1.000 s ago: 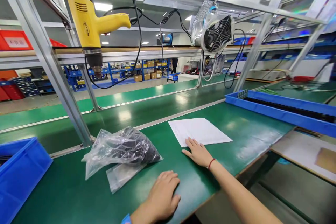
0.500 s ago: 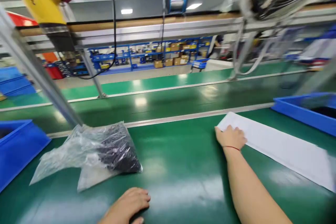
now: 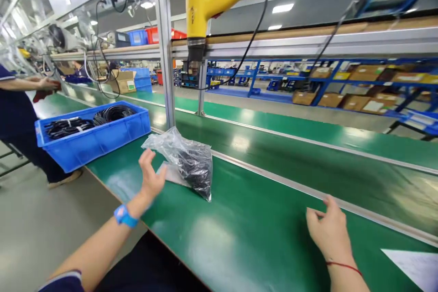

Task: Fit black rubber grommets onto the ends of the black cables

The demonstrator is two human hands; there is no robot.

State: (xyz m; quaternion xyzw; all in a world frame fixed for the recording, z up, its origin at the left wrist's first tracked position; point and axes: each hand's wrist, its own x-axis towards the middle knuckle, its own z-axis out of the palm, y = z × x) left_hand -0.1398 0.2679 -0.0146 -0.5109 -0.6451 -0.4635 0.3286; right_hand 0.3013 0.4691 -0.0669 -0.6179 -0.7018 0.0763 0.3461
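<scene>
The left hand (image 3: 153,181), fingers parted, has moved beside the crumpled clear plastic bag with dark contents (image 3: 196,162), at that hand's right; contact is unclear. The right hand (image 3: 330,232), loosely open above the green counter (image 3: 239,237), has left the white paper sheet (image 3: 417,267) at its right.

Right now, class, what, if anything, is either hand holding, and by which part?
Nothing is held: the left hand is open beside the plastic bag, and the right hand is empty.

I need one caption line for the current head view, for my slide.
Left hand beside a clear plastic bag, right hand near white paper, both at a green workbench.
</scene>
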